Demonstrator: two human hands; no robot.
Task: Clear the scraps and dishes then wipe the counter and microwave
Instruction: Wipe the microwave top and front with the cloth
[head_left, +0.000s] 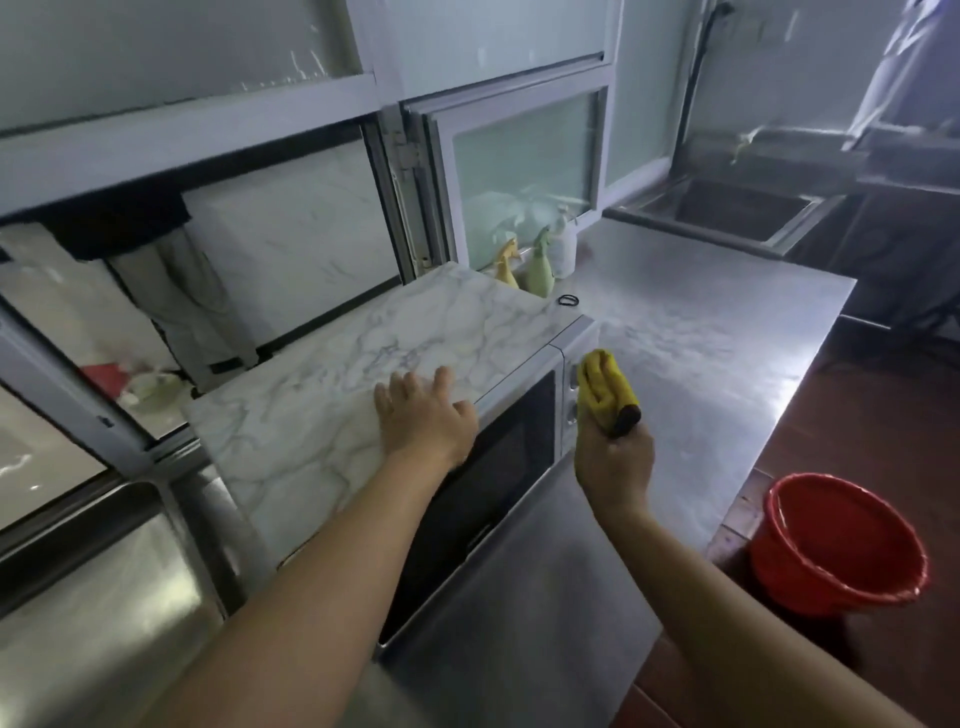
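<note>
A microwave (498, 452) with a marble-patterned top stands on the steel counter (701, 358). My left hand (423, 415) rests flat on the front edge of the microwave's top, fingers spread. My right hand (615, 460) grips a folded yellow cloth (605, 387) with a dark edge, held up against the microwave's control panel at its right front corner. The microwave's dark door is closed below my left hand.
Yellow and green spray bottles (537, 267) and a white bottle stand at the counter's back by the window. A black ring (568, 300) lies near them. A sink (737, 210) sits far right. A red bucket (839, 545) stands on the floor at the right.
</note>
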